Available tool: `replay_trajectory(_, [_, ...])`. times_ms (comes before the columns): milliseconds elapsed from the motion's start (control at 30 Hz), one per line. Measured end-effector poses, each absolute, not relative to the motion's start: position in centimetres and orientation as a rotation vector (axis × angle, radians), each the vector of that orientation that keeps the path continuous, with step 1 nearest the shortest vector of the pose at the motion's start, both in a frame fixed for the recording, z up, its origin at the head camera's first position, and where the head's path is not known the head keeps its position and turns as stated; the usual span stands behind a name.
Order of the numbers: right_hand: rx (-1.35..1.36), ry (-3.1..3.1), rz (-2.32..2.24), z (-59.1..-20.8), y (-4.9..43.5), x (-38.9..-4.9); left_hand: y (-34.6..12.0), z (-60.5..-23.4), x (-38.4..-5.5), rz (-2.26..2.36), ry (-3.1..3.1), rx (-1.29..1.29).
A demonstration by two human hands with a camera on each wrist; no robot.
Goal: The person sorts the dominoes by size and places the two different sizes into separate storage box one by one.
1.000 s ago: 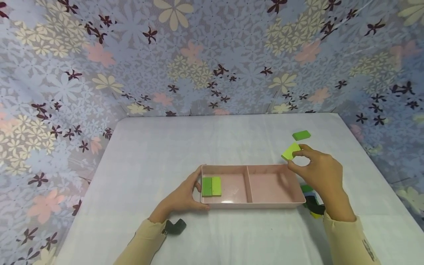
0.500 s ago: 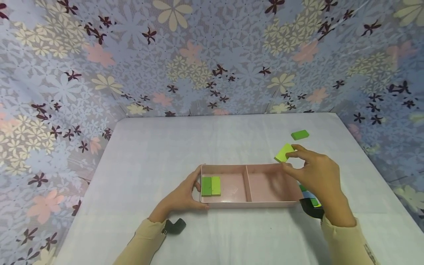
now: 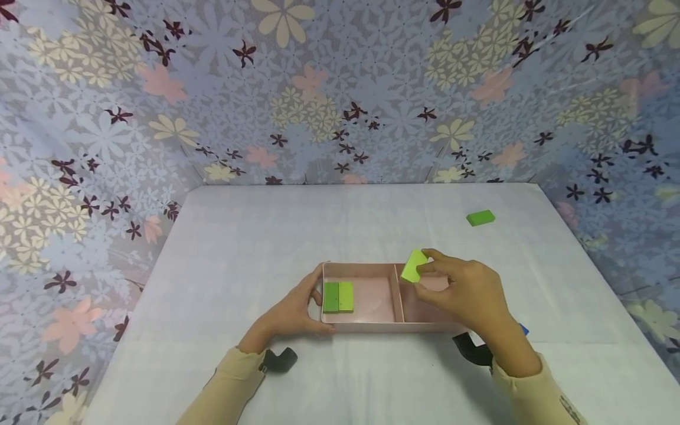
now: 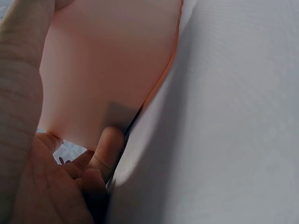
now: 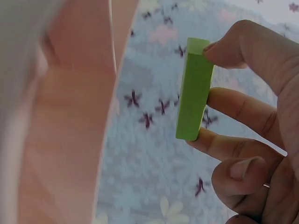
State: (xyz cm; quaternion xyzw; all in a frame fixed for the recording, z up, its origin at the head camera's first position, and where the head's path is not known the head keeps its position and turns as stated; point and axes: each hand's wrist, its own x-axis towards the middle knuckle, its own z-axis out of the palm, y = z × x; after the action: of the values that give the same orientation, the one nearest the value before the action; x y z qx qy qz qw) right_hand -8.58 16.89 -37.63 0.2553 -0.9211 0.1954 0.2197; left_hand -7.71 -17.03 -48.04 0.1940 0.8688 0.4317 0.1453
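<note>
My right hand (image 3: pixel 467 289) pinches a lime-green block (image 3: pixel 415 265) between thumb and fingertips, above the divider of a pink two-compartment box (image 3: pixel 366 327). In the right wrist view the block (image 5: pixel 194 93) stands nearly upright in the fingers, beside the box wall (image 5: pixel 65 140). My left hand (image 3: pixel 292 313) grips the box's left end, thumb at the front side and fingers round the back corner. The left wrist view shows fingertips (image 4: pixel 110 144) against the pink end wall (image 4: pixel 107 70). A green block (image 3: pixel 331 297) and a lime block (image 3: pixel 346 297) lie side by side in the left compartment.
One green block (image 3: pixel 480 218) lies on the white-covered table (image 3: pixel 255 230) at the back right. A bit of a blue piece (image 3: pixel 524 329) shows behind the right wrist. Flowered cloth (image 3: pixel 340 88) rises behind the table.
My right hand has carried the lime block leftward, from beyond the box's back right corner to above the divider. The left hand stays on the box's left end.
</note>
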Motion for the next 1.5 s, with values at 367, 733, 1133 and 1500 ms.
replay_trajectory(367, [0.881,-2.521,0.607,-38.4,14.2,-8.6,-17.1,-48.1,-7.6,1.244,2.508,0.554])
replay_trajectory(733, [0.895,-2.661,0.533,-38.9,12.0,-8.7,-17.1,-48.0,-7.9,1.260,2.502,0.590])
replay_trajectory(1133, [0.979,-2.646,0.554,-41.3,10.3,-9.5,-17.2,-48.0,-7.7,1.257,2.502,0.571])
replay_trajectory(1500, [1.030,-2.778,0.489,-42.4,9.3,-10.3,-17.2,-47.9,-7.8,1.293,2.483,0.579])
